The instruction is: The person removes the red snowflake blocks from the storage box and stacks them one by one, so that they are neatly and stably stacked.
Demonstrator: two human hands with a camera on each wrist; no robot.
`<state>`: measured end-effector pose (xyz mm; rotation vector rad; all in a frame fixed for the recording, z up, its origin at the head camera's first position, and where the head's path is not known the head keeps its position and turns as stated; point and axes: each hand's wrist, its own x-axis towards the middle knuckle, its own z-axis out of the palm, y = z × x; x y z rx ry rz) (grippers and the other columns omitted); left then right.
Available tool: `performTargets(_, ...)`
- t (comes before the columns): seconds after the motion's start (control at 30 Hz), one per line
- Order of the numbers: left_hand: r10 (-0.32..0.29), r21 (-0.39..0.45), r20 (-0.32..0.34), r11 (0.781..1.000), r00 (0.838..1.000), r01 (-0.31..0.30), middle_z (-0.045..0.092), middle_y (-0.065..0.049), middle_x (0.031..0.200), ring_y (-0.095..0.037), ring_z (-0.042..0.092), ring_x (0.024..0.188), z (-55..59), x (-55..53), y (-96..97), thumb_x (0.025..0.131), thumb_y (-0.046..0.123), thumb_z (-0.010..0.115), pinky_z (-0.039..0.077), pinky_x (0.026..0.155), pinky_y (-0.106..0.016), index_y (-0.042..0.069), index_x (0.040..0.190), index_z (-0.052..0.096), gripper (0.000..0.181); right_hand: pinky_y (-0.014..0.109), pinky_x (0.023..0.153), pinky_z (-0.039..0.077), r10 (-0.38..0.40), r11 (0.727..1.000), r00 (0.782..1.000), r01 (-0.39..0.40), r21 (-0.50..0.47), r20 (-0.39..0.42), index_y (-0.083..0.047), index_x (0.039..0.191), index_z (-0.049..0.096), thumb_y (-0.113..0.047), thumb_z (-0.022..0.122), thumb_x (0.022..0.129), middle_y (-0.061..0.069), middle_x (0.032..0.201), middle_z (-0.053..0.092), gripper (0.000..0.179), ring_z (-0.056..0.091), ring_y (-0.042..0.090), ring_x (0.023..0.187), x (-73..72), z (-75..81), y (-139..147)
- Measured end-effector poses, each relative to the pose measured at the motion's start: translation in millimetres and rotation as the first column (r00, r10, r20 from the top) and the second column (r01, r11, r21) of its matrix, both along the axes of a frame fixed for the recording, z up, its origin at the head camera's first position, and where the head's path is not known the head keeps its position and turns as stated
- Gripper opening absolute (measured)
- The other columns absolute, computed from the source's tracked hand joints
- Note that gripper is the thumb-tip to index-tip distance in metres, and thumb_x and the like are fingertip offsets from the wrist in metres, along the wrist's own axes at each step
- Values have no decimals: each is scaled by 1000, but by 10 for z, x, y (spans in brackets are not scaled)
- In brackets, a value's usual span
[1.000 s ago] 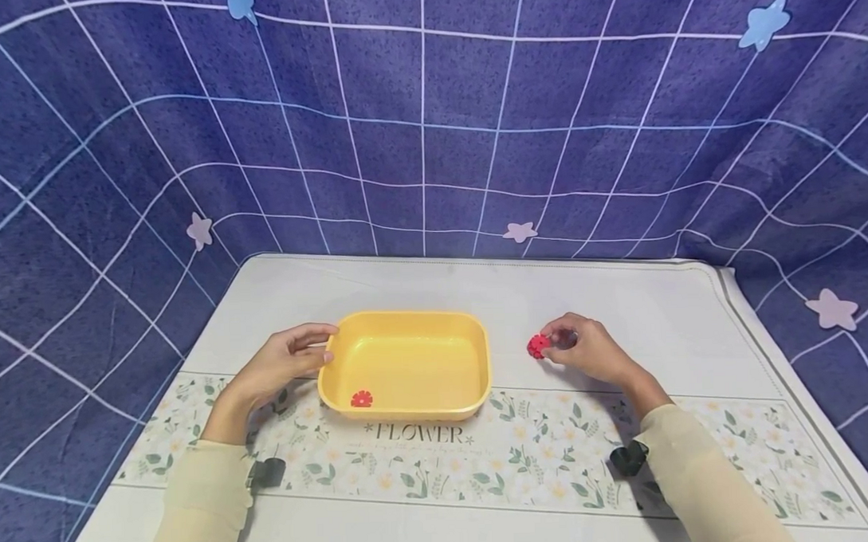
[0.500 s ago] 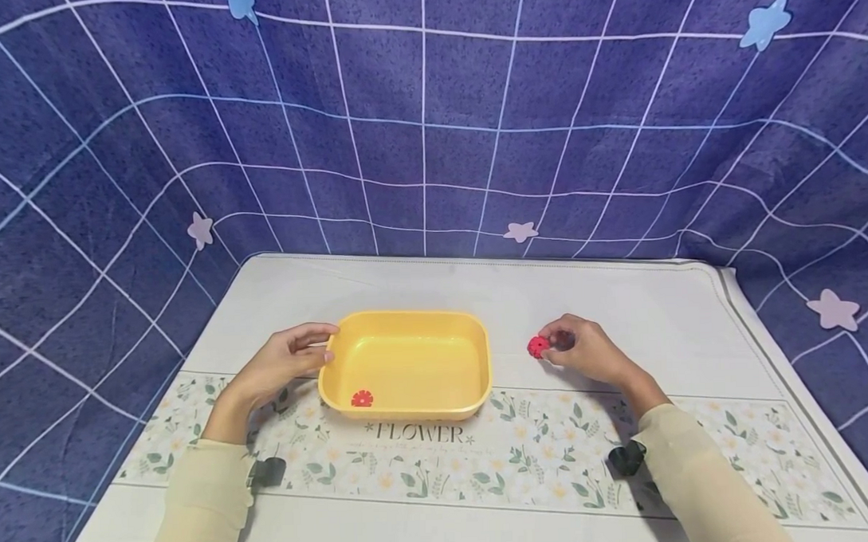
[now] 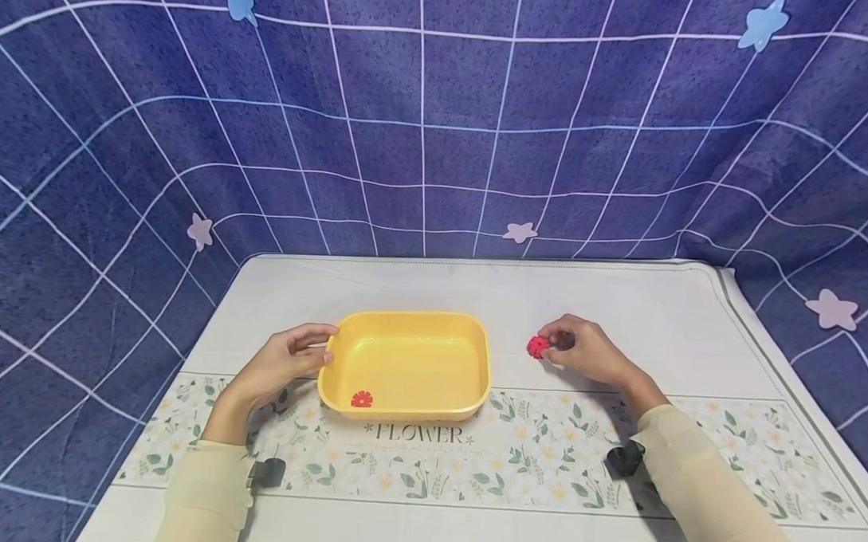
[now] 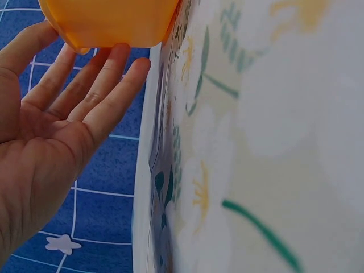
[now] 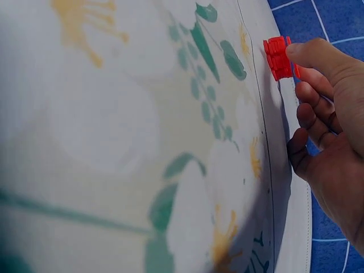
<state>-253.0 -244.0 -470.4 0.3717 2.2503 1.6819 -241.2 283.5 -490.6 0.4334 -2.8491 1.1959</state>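
A shallow yellow plastic tray stands left of the middle of the table. My left hand is at its left side, fingertips and thumb touching the wall and rim; in the left wrist view the fingers look mostly straight. One red flower-shaped disc lies in the tray's front left corner. To the right of the tray, my right hand pinches a small red notched piece between thumb and index finger. Seen in the right wrist view, that red piece looks like several notched discs joined together.
The white table cover has a floral printed band with the word FLOWER. A dark blue curtain with a grid and stars surrounds the back and sides. Dark wrist devices sit under both forearms.
The red piece in my right hand's fingers has turned slightly, staying in about the same place. The left hand and the tray have not moved.
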Motion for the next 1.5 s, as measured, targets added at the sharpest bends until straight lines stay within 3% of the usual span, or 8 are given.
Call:
performTargets(0.6,-1,-2,-3,1000,1000,1,51,-31,149,-48,55,135,20,11,19,96,16,73,62,93,-30,-2,145,51,57,22,78,54,13,1000,1000,-13,-10,-2,-8,115,75,-9,83,85,6,99,68,31,62,18,89,4,2,7)
performTargets(0.87,11,-21,1,1000,1000,-11,53,-28,149,-41,58,134,17,11,14,96,18,74,62,93,-30,1,145,52,57,23,78,54,8,999,1000,-8,-53,4,-5,120,74,-9,80,87,9,100,69,34,62,20,90,-6,51,25)
performTargets(1.0,17,-24,9,1000,1000,-17,53,-26,149,-40,58,134,6,5,15,95,19,75,63,93,-31,3,144,53,56,27,82,54,7,997,1000,-9,-81,-27,-2,121,73,-8,77,89,11,100,68,33,60,21,94,-54,148,-8)
performTargets(1.2,10,-16,3,1000,1000,-10,53,-26,149,-43,57,134,-9,1,9,95,19,75,63,93,-32,3,145,53,57,33,83,56,27,994,996,-36,-104,-83,-6,120,74,-12,78,89,13,101,70,31,60,22,95,-150,410,-208)
performTargets(1.5,9,-9,5,1000,1000,-9,52,-26,150,-43,57,135,-12,6,6,95,17,75,63,93,-33,2,145,53,57,30,85,59,145,977,985,-157,-144,-92,-9,116,75,-12,77,91,8,97,70,26,62,19,94,-285,758,-695)
